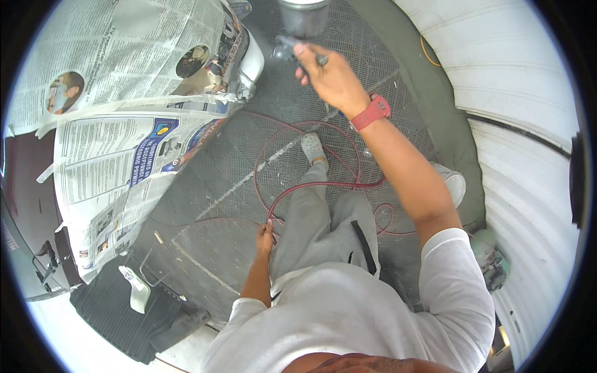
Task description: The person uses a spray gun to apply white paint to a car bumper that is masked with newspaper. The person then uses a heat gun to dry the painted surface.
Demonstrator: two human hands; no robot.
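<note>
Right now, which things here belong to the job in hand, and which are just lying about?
In use:
What looks like a spray gun, in the right hand
Red hose, in the left hand
Newspaper sheets, covering part of the vehicle

Apparently lying about:
Grey bucket
Black ribbed panel
Curved white piece

Right grip (pixel 336 79) holds a spray gun (pixel 287 42), left grip (pixel 265 235) a red hose (pixel 329 183).

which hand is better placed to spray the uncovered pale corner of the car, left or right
Probably the right: the right hand grips the spray gun, stretched out near that pale corner. The left hand is farther off, holding the red hose.
</note>
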